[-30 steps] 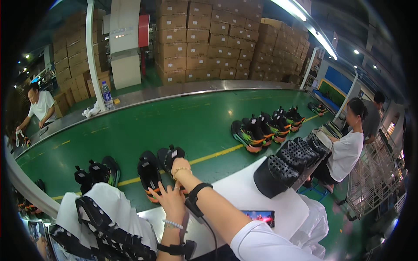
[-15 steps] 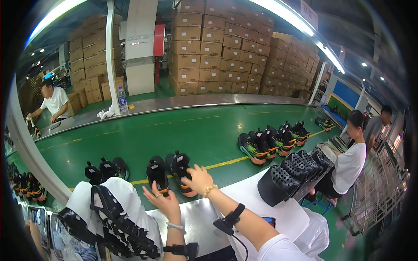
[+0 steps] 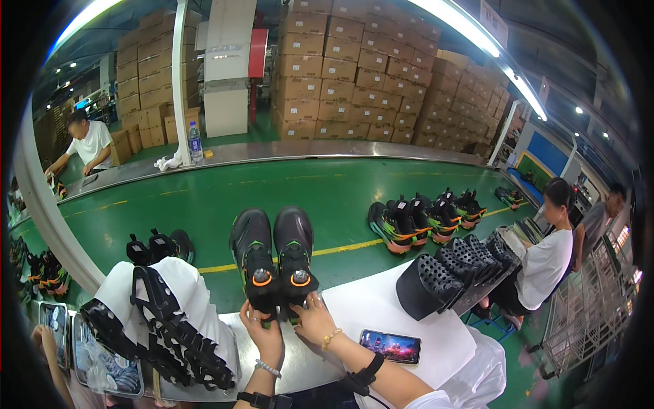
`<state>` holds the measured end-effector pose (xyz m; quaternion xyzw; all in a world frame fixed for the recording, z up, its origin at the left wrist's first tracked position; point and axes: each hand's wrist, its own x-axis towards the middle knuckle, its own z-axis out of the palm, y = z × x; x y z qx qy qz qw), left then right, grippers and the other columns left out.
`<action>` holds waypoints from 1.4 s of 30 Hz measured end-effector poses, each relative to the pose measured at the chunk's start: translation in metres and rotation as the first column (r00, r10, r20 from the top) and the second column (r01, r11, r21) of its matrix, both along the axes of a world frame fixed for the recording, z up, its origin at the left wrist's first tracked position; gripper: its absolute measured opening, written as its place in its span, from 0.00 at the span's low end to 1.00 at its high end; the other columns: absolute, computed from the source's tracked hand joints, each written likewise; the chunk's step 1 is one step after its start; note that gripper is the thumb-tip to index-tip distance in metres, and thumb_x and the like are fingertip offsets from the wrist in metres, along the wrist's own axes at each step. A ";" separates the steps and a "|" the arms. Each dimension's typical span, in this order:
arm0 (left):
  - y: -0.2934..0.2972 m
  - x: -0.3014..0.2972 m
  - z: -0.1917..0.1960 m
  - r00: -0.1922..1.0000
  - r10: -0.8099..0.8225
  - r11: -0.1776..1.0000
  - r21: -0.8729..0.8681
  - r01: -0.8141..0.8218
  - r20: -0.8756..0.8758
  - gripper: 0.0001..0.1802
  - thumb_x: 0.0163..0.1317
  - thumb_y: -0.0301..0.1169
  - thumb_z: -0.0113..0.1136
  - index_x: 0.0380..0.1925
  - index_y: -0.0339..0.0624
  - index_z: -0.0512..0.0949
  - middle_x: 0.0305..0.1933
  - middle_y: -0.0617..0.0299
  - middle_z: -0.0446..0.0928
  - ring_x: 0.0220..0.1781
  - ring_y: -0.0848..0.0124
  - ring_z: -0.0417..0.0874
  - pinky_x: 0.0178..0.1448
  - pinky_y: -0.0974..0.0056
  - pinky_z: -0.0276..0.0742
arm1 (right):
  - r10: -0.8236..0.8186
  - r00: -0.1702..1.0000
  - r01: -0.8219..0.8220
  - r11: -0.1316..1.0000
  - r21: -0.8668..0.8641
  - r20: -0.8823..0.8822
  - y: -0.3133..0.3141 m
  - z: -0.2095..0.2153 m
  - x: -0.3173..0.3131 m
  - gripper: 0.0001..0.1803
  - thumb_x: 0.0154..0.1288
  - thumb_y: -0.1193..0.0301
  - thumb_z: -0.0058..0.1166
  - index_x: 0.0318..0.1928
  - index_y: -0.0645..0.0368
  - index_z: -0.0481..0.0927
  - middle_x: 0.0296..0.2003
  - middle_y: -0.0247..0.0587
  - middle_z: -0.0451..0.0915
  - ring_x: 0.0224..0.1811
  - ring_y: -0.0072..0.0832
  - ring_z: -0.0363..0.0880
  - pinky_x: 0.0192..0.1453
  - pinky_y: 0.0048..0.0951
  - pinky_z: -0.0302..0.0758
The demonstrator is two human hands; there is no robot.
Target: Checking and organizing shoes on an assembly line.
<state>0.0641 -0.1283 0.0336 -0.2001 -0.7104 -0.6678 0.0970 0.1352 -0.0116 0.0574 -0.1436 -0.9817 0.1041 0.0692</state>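
A pair of black sneakers with green and orange trim is in front of me, toes pointing away. My left hand (image 3: 263, 335) closes round the heel end of the left sneaker (image 3: 251, 235). With my right hand (image 3: 315, 322) I grip the heel end of the right sneaker (image 3: 293, 235). The two shoes are side by side, just beyond the metal table edge (image 3: 310, 368), over the green belt. My fingertips are partly hidden behind the heels.
Black perforated clogs stuffed with white paper (image 3: 180, 300) stand at left. More black clogs (image 3: 430, 286) line the right, beside a phone (image 3: 390, 346) on a white sheet (image 3: 436, 337). Further sneakers (image 3: 398, 221) sit on the green belt (image 3: 327, 198). A co-worker (image 3: 545, 255) sits at right.
Both hands have taken hold of the pair of sneakers, which has turned so the toes point away. The phone on the white sheet is now more exposed.
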 end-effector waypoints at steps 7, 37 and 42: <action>-0.003 0.003 -0.019 0.996 -0.012 0.999 0.054 0.007 0.091 0.14 0.42 0.11 0.50 0.30 0.37 0.68 0.61 0.50 0.55 0.58 0.55 0.69 0.57 0.63 0.65 | 0.048 0.994 -0.048 0.999 0.005 -0.095 0.003 -0.016 0.004 0.32 0.49 0.68 0.56 0.58 0.56 0.67 0.62 0.66 0.57 0.68 0.53 0.49 0.64 0.44 0.61; 0.055 -0.072 0.043 0.877 0.250 0.818 -0.395 -0.418 -0.410 0.24 0.45 0.41 0.69 0.42 0.44 0.76 0.68 0.45 0.49 0.69 0.34 0.41 0.64 0.30 0.44 | -0.948 0.185 0.963 0.227 0.144 0.259 0.343 0.056 -0.065 0.25 0.69 0.66 0.30 0.65 0.58 0.57 0.66 0.44 0.57 0.71 0.37 0.49 0.72 0.44 0.37; 0.062 -0.069 0.055 0.878 0.239 0.829 -0.384 -0.407 -0.416 0.26 0.44 0.43 0.69 0.42 0.44 0.75 0.67 0.43 0.51 0.68 0.34 0.43 0.62 0.29 0.45 | -0.990 0.132 0.980 0.123 0.158 -0.044 0.375 0.025 -0.049 0.20 0.67 0.67 0.35 0.58 0.55 0.69 0.55 0.41 0.71 0.61 0.39 0.65 0.67 0.44 0.50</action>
